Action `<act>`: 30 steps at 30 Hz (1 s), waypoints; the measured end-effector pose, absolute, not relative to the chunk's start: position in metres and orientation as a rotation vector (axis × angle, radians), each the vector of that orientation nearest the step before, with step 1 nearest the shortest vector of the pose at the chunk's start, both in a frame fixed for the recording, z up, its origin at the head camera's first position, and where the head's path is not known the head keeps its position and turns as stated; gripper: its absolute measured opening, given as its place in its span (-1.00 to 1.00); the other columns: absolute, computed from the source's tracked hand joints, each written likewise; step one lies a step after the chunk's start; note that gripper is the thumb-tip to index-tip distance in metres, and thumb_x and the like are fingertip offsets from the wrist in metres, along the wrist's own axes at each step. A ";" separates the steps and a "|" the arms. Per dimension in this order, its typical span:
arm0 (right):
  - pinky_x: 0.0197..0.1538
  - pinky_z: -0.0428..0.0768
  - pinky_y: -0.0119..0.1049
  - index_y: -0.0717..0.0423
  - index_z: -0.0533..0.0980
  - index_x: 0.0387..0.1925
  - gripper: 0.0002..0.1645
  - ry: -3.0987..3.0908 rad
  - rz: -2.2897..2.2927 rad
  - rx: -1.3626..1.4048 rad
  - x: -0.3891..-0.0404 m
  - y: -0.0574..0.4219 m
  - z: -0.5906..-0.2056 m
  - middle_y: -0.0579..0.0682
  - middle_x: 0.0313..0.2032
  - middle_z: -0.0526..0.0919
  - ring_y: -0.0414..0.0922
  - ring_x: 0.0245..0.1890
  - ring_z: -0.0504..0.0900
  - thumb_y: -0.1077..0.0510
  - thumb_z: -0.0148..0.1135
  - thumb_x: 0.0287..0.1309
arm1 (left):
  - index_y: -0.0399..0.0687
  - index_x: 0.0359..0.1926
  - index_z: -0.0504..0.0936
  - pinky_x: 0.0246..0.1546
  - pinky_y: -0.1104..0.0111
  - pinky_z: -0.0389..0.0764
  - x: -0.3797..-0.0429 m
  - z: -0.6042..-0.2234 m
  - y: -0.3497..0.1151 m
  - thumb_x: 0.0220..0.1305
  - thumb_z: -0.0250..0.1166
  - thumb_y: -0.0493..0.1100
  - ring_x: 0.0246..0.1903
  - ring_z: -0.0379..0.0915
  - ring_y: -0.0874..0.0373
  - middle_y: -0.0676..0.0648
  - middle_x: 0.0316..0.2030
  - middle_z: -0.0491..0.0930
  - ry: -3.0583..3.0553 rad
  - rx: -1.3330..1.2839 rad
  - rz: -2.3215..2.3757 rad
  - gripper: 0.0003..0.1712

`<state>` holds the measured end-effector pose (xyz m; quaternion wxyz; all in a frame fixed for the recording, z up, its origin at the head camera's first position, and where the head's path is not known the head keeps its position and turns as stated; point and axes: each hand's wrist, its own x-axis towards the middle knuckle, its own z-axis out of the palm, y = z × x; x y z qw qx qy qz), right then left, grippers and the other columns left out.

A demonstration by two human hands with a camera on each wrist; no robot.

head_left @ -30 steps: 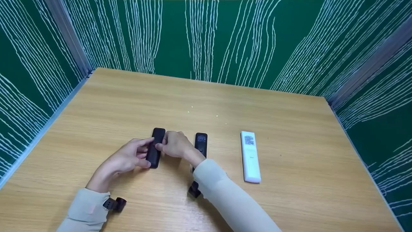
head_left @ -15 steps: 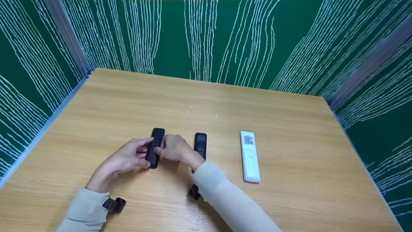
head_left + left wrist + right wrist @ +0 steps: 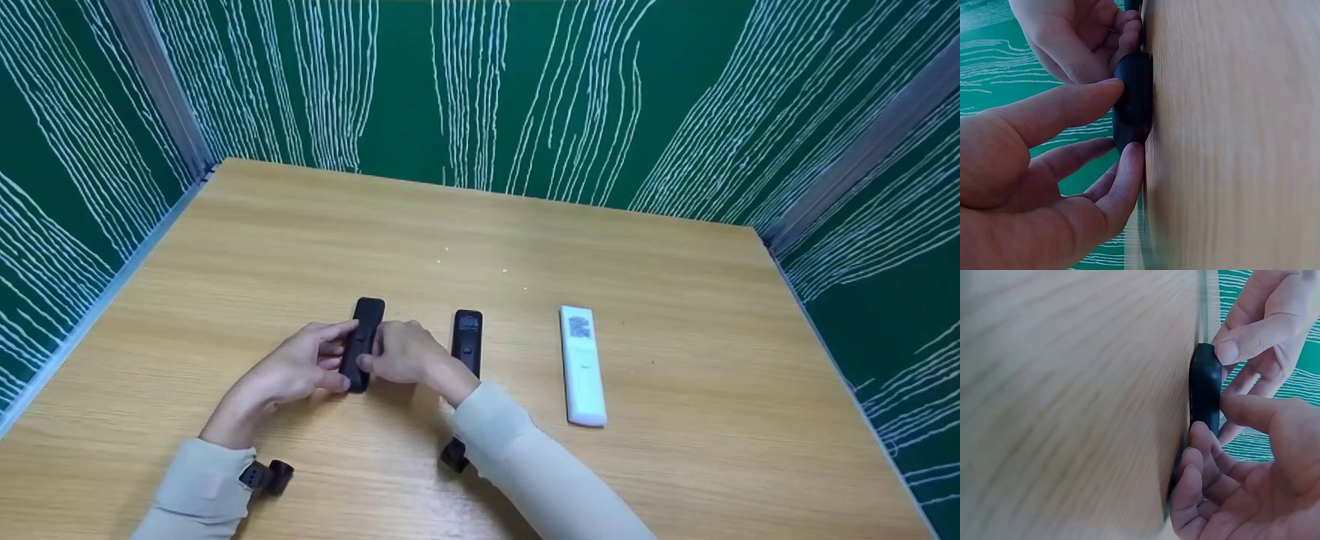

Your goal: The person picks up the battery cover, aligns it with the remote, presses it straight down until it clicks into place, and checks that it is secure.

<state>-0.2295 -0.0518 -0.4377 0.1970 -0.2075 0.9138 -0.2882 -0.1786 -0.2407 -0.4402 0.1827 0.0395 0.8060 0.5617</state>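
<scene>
A slim black remote control [image 3: 369,311] lies flat on the table between both hands, its length running away from the body. My left hand [image 3: 296,364] holds it from the left, fingertips along its side and thumb at the near end. From the right, my right hand [image 3: 405,351] grips it, thumb on the upper face and fingers curled at the far-side edge. The left wrist view shows the remote's dark end [image 3: 1131,107] with fingertips against it. In the right wrist view the thumb touches its top [image 3: 1206,377] and the other fingers bend beside it.
A second black remote control [image 3: 468,330] with a printed code label lies partly under the right forearm. Further right is a white remote control [image 3: 585,382] with a similar label. Small pale specks dot the wooden table [image 3: 675,300]. Green patterned walls [image 3: 405,90] stand behind.
My right hand has slid slightly towards the near end of the remote control, its thumb moving down the upper face. The left hand and the other remotes stay put.
</scene>
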 end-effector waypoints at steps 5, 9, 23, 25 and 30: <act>-0.44 0.43 -0.41 0.04 0.54 -0.33 -0.72 2.551 -0.780 -0.602 -0.226 -0.052 -0.436 -0.14 -0.51 0.59 -0.21 -0.51 0.52 -0.03 0.42 0.36 | -0.30 0.64 0.14 0.46 0.04 0.44 -0.178 -0.440 -0.240 0.08 0.38 -0.66 0.41 0.28 -0.39 -0.48 0.46 0.09 2.280 0.113 1.582 0.11; -0.43 0.43 -0.41 0.04 0.55 -0.32 -0.73 2.540 -0.780 -0.606 -0.224 -0.051 -0.436 -0.15 -0.51 0.62 -0.21 -0.50 0.52 -0.02 0.42 0.35 | -0.32 0.63 0.14 0.47 0.03 0.42 -0.178 -0.440 -0.240 0.07 0.37 -0.66 0.42 0.28 -0.38 -0.47 0.45 0.12 2.280 0.115 1.588 0.11; -0.42 0.44 -0.40 0.03 0.55 -0.34 -0.72 2.541 -0.788 -0.610 -0.227 -0.051 -0.436 -0.13 -0.49 0.59 -0.18 -0.48 0.52 -0.03 0.44 0.32 | -0.33 0.63 0.14 0.49 -0.01 0.39 -0.177 -0.442 -0.240 0.06 0.37 -0.66 0.41 0.27 -0.36 -0.47 0.42 0.15 2.279 0.110 1.603 0.12; -0.43 0.43 -0.40 0.04 0.55 -0.34 -0.73 2.541 -0.809 -0.603 -0.228 -0.051 -0.437 -0.13 -0.50 0.59 -0.19 -0.48 0.51 -0.01 0.43 0.32 | -0.33 0.63 0.14 0.49 -0.01 0.40 -0.178 -0.442 -0.240 0.06 0.37 -0.66 0.41 0.28 -0.36 -0.47 0.42 0.15 2.279 0.112 1.604 0.12; -0.40 0.42 -0.39 0.04 0.54 -0.34 -0.74 2.542 -0.840 -0.576 -0.231 -0.051 -0.436 -0.11 -0.49 0.58 -0.17 -0.47 0.51 0.00 0.40 0.36 | -0.33 0.63 0.13 0.48 0.00 0.42 -0.179 -0.441 -0.240 0.06 0.37 -0.66 0.40 0.28 -0.39 -0.48 0.40 0.16 2.286 0.126 1.591 0.12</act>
